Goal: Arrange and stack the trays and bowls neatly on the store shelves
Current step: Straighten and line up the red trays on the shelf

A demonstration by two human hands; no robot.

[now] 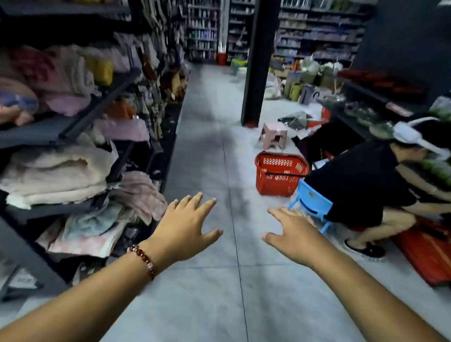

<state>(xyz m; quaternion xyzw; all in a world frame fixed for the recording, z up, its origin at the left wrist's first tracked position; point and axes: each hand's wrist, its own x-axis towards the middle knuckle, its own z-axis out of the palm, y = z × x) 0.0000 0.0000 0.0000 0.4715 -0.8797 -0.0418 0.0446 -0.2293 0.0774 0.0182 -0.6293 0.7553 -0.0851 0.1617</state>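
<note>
My left hand (186,228) and my right hand (294,234) are stretched out in front of me over the grey aisle floor, fingers spread, holding nothing. A bead bracelet sits on my left wrist. No tray or bowl is near either hand. On the right, dark shelves (359,121) carry what look like clear glass dishes (355,108) and red flat items (383,80), blurred. Red flat packs (436,252) lie on the floor at the right.
A shelf unit (49,133) full of folded towels and blankets lines the left side. A person (363,184) crouches on a blue stool (312,200) at the right. A red basket (279,174), a pink stool (272,135) and a black pillar (260,56) stand ahead.
</note>
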